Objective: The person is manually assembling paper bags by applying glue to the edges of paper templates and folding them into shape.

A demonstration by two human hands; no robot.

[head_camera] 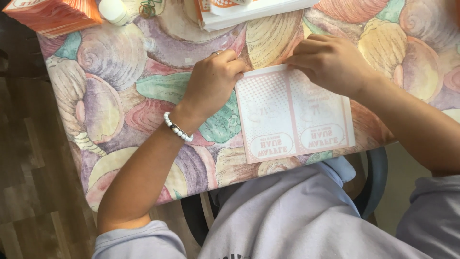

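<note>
Paper sheet (pixel 292 115) lies flat on table (pixel 120 96), both hands' fingers (pixel 235 72) pressing its top edge.

A pale pink printed sheet (pixel 292 115) lies flat on the desk (pixel 120 96), which wears a shell-patterned cloth. The left hand (pixel 213 79) presses the sheet's top left corner; the right hand (pixel 328 62) pinches its top edge. An orange stack (pixel 52 14) sits at the far left corner.
</note>
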